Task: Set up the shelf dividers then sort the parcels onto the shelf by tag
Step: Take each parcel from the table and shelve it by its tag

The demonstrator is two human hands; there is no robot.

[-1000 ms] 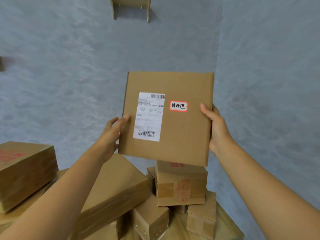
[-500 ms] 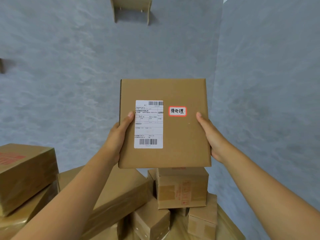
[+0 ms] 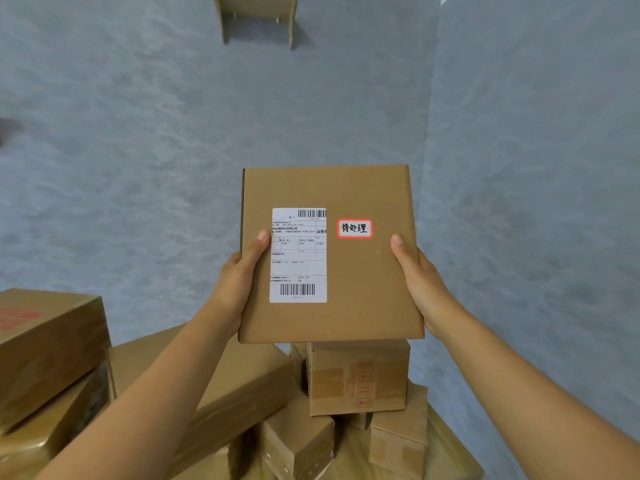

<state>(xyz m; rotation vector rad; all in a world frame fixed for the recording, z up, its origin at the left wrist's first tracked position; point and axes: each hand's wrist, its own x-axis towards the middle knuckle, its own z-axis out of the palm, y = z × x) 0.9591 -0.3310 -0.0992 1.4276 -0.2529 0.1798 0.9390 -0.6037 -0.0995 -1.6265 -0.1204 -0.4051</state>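
I hold a flat brown cardboard parcel up in front of me with both hands, its broad face toward the camera. A white shipping label with barcodes is on its left half, and a small red-bordered tag with handwritten characters sits right of it. My left hand grips the parcel's left edge, thumb lying on the face beside the label. My right hand grips the right edge, thumb on the face below the tag. The fingers of both hands are hidden behind the parcel.
Below lies a heap of several brown cardboard parcels: a large one at the left, a long one under my left forearm, a taped one in the middle. Grey floor lies beyond. A cardboard piece stands at the top edge.
The parcel has come lower and closer to me and turned straight, its tilt gone. My thumbs have shifted from the edges onto its face.
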